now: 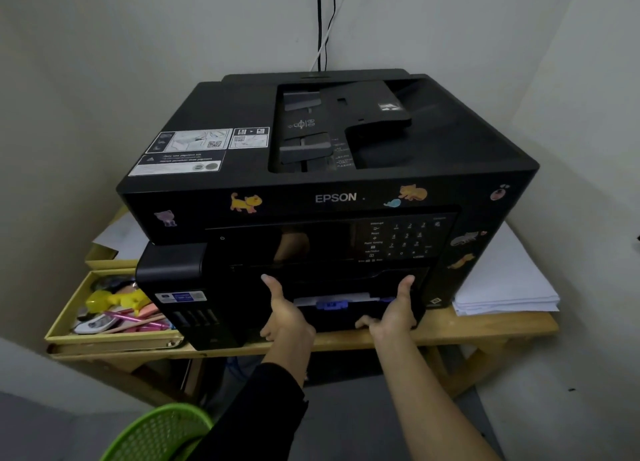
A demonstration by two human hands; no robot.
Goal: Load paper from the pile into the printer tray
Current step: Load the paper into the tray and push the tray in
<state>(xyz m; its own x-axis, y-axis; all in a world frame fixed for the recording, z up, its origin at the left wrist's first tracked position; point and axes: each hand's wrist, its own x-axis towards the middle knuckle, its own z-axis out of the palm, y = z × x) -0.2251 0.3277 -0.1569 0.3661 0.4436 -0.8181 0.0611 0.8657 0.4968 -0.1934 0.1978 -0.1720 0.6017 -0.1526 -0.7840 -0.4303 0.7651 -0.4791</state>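
A big black Epson printer (pixel 329 170) with animal stickers stands on a wooden table (pixel 485 327). Its paper tray (pixel 341 317) sits low in the front, slightly pulled out, with white paper and a blue guide showing inside. My left hand (pixel 285 313) grips the tray's left side, thumb up against the printer front. My right hand (pixel 394 310) grips the tray's right side in the same way. A pile of white paper (pixel 509 284) lies on the table to the right of the printer.
A yellow box (pixel 65 318) of pens and small items sits left of the printer, with loose sheets (pixel 121 234) behind it. A green mesh basket (pixel 159 433) stands on the floor at lower left. Cables (pixel 323 24) run up the wall corner behind.
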